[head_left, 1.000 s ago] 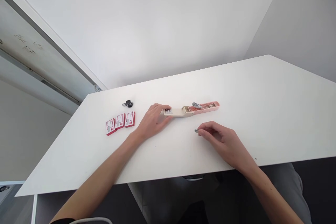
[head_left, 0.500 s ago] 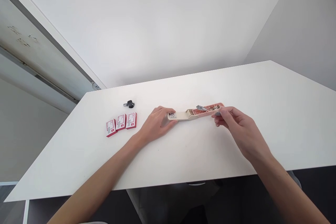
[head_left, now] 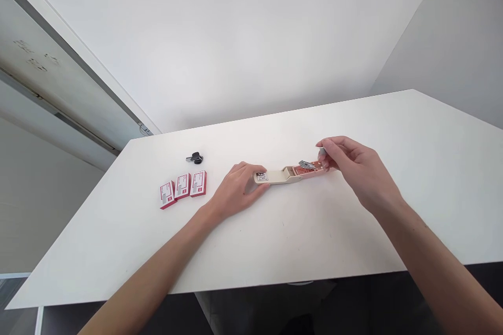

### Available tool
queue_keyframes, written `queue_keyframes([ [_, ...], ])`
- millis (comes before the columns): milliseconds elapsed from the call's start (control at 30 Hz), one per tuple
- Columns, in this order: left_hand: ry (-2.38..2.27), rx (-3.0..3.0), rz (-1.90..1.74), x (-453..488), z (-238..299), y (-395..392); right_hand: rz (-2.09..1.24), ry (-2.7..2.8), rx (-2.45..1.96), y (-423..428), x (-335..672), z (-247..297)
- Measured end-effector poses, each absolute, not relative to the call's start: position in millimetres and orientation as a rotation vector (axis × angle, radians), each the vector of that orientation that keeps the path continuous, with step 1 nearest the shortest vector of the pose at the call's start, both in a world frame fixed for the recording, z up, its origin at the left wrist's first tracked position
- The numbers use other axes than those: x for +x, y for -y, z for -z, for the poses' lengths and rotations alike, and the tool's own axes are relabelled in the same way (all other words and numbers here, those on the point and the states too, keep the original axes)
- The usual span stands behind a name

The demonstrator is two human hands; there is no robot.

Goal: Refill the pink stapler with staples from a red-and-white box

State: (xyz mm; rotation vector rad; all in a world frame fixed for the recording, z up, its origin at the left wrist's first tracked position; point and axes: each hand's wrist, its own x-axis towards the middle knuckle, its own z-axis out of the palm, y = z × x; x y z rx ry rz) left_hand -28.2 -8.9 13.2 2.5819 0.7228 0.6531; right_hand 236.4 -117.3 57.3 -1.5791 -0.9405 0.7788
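A long, slim case (head_left: 288, 173) lies in the middle of the white table (head_left: 275, 230): beige lid on the left, pink tray on the right, slid partly open with small metal pieces inside. My left hand (head_left: 236, 191) rests flat on the table with its fingertips against the beige end. My right hand (head_left: 351, 167) hovers over the pink end, thumb and fingers pinched on a small grey metal piece (head_left: 321, 152).
Three small red-and-white boxes (head_left: 183, 187) lie in a row left of my left hand. A black binder clip (head_left: 195, 157) sits behind them. The table's near edge runs along the bottom, and a white wall stands behind.
My right hand carried the small grey piece from the table in front of the case up to the pink end, then lifted slightly above it. My left hand stayed on the beige end.
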Motion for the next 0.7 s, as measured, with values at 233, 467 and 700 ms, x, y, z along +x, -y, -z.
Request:
queue_keyframes([
  [233, -0.739, 2.582, -0.662, -27.5, -15.6, 9.6, -0.748, 1.069, -1.518, 94.9, 242.6, -56.0],
  [467, -0.753, 2.571, -0.658, -26.1, -15.5, 8.9, -0.639, 1.196, -1.476, 91.0, 254.8, -35.6],
  [700, -0.770, 2.579, -0.665, -25.5, -14.0, 6.9, -0.471, 1.295, -1.529, 96.8, 265.2, -25.3],
])
